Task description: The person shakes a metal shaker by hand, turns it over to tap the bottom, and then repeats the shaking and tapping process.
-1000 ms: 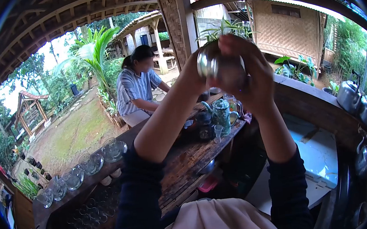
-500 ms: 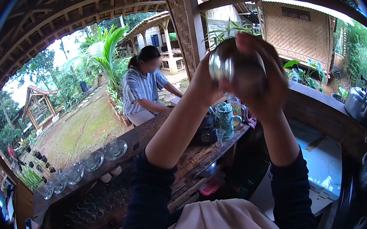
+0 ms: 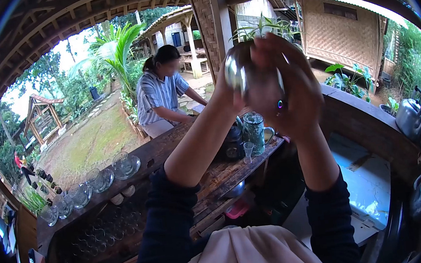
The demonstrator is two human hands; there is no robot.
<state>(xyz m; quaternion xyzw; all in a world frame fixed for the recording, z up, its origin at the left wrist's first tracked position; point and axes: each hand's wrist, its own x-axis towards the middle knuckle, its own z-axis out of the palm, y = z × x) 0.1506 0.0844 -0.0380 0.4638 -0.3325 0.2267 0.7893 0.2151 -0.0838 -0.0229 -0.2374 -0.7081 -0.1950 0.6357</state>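
Both my hands are raised in front of me around a shiny silver metal shaker [image 3: 236, 69], smeared by motion. My left hand [image 3: 228, 92] wraps its left side and underside. On the other side, my right hand [image 3: 300, 90] closes over it, its fingers across the top. Most of the shaker's shape is hidden behind the fingers. Below the hands on the wooden counter [image 3: 200, 183] stand a green patterned jar [image 3: 254, 132], a small clear glass [image 3: 248, 150] and a dark container [image 3: 233, 142].
Glass cups on saucers [image 3: 99, 179] line the counter's left part, with several glasses [image 3: 99, 236] on a lower shelf. A person in a striped shirt [image 3: 154, 99] sits across the counter. Metal kettles [image 3: 409, 115] stand at right, near a pale blue surface [image 3: 362, 183].
My hands and the shaker have shifted slightly left in view, still blurred. The surroundings have shifted slightly with the camera. The grip around the shaker stays.
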